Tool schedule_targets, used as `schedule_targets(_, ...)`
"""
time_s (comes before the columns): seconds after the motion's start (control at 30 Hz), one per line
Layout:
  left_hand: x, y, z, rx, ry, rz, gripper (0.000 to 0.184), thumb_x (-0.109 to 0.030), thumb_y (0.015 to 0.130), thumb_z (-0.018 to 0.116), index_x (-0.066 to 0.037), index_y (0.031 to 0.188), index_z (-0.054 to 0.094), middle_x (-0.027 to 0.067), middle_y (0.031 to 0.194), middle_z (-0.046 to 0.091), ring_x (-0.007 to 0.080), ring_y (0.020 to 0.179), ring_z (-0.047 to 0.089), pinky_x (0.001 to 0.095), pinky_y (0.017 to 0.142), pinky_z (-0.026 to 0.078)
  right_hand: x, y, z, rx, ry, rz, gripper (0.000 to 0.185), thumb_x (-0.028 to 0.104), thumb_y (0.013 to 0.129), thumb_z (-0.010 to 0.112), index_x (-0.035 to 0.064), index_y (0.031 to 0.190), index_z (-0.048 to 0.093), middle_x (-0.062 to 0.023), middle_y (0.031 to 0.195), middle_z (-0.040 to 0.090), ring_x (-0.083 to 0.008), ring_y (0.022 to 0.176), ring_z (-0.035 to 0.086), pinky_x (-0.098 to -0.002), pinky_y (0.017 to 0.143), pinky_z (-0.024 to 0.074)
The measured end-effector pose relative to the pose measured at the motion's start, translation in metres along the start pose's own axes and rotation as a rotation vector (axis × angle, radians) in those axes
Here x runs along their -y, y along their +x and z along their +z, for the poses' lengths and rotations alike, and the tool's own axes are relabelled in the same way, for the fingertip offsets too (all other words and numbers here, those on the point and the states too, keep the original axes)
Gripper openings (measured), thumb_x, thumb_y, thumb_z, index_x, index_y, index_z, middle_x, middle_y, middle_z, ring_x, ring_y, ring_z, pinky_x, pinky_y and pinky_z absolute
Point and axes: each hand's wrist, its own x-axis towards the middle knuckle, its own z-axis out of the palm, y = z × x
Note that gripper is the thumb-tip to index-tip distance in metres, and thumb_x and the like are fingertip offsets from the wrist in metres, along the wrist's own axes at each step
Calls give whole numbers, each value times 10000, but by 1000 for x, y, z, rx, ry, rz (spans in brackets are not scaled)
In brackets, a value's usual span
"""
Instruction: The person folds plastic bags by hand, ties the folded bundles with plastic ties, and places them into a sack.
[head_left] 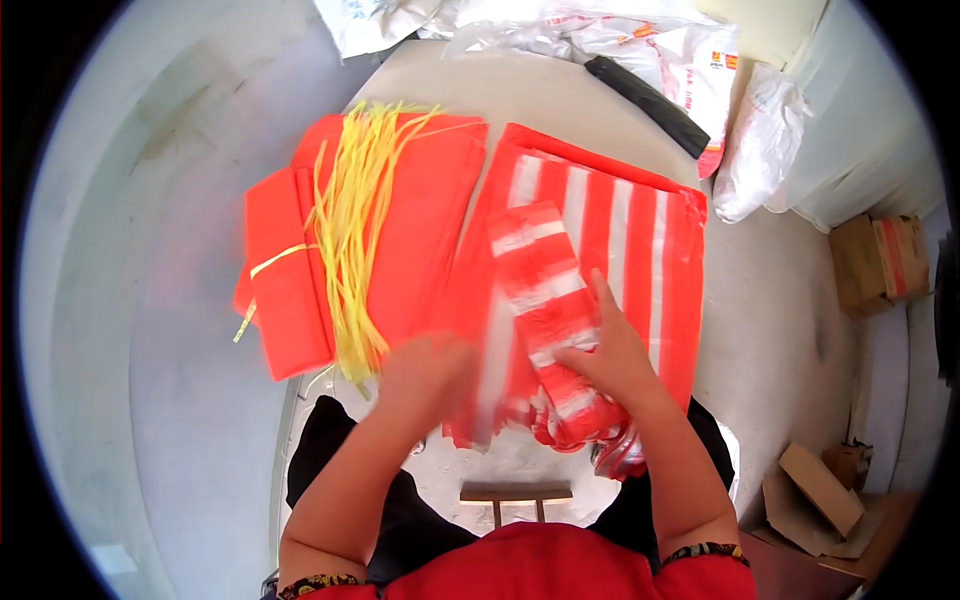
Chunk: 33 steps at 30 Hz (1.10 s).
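A stack of red-and-white striped plastic bags (640,270) lies flat in front of me. On top of it rests a narrow folded striped bag (545,290), crumpled at its near end. My right hand (615,355) grips the right edge of this folded bag, thumb across it and index finger stretched along its side. My left hand (428,375) is smeared by motion at the left edge of the striped stack, so its fingers cannot be made out. Left of the stack lie plain red sheets (430,200) with a bunch of yellow strips (355,220) across them.
A folded red bundle (290,270) is tied with a yellow strip. Behind, on the pale table (420,75), are a black bar (650,105) and white printed sacks (690,60). Cardboard boxes (870,265) stand at right. A wooden stool edge (515,493) shows between my legs.
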Motion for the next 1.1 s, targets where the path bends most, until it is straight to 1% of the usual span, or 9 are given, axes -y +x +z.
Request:
schedule_targets(0.03, 26, -3, 5, -127, 147, -43, 139, -86, 857, 695, -100, 985, 747, 111, 842, 647, 361, 873, 681, 452, 721, 559, 1, 0, -3, 33, 59, 35, 1176, 223, 784, 881, 142, 1715, 168, -255, 1538, 548, -392, 1373, 594, -441, 1081, 530)
schedule_targets(0.1, 54, -11, 3, -233, 218, -182, 157, -91, 851, 705, -108, 1001, 747, 99, 899, 643, 348, 891, 681, 448, 734, 564, -7, 2, 0, 7, 56, 2, 1175, 205, 793, 871, 134, 1717, 150, -255, 1487, 602, -396, 1317, 641, -433, 1101, 518)
schedule_targets(0.2, 75, -21, -6, -250, 279, -203, 111, -48, 823, 681, -76, 929, 702, 86, 931, 623, 320, 912, 661, 439, 751, 554, -9, 3, 1, 3, 104, -10, 1175, 180, 787, 869, 123, 1716, 151, -248, 1511, 584, -385, 1347, 624, -427, 1113, 511)
schedule_targets(0.4, 90, -24, -1, -232, 238, -191, 64, -90, 828, 725, -84, 890, 739, 79, 898, 636, 301, 879, 668, 428, 731, 557, -13, 4, 1, -2, 181, -35, 1171, 137, 786, 859, 105, 1716, 148, -235, 1570, 529, -354, 1403, 580, -419, 1138, 493)
schedule_targets(0.67, 59, -4, -8, -332, -374, -321, 110, -146, 892, 776, -69, 969, 791, 109, 877, 703, 303, 842, 705, 411, 738, 557, -15, 2, -8, 46, 468, 57, 1173, 95, 793, 835, 57, 1718, 115, -222, 1608, 481, -317, 1432, 543, -397, 1152, 470)
schedule_targets(0.8, 25, 15, 14, -326, -578, -295, 120, -155, 912, 754, -67, 989, 781, 131, 932, 739, 334, 852, 719, 425, 777, 570, -13, -1, -20, 34, 784, 60, 1116, 51, 825, 781, 52, 1720, 115, -194, 1650, 421, -288, 1446, 513, -387, 1151, 461)
schedule_targets(0.9, -18, 34, 30, -279, -510, -150, 153, -158, 928, 727, -66, 1044, 766, 158, 963, 746, 352, 896, 728, 445, 804, 578, -21, -1, -31, -69, 895, -30, 1057, 23, 850, 737, 54, 1719, 136, -177, 1674, 374, -270, 1446, 502, -379, 1147, 460)
schedule_targets(1.03, -75, 52, 63, -72, -511, 265, 279, -132, 951, 683, -74, 1220, 729, 180, 1022, 759, 385, 946, 724, 450, 848, 579, -17, -12, -59, -224, 897, -78, 998, 3, 859, 691, 95, 1720, 195, -169, 1657, 401, -265, 1421, 524, -382, 1140, 471)
schedule_targets(1.1, -103, 56, 61, 386, -840, 262, 373, -119, 979, 663, -78, 1349, 684, 177, 1069, 759, 351, 959, 728, 418, 866, 579, -22, -15, -70, -266, 896, -136, 997, -2, 854, 683, 112, 1721, 204, -166, 1643, 425, -267, 1410, 536, -388, 1129, 485)
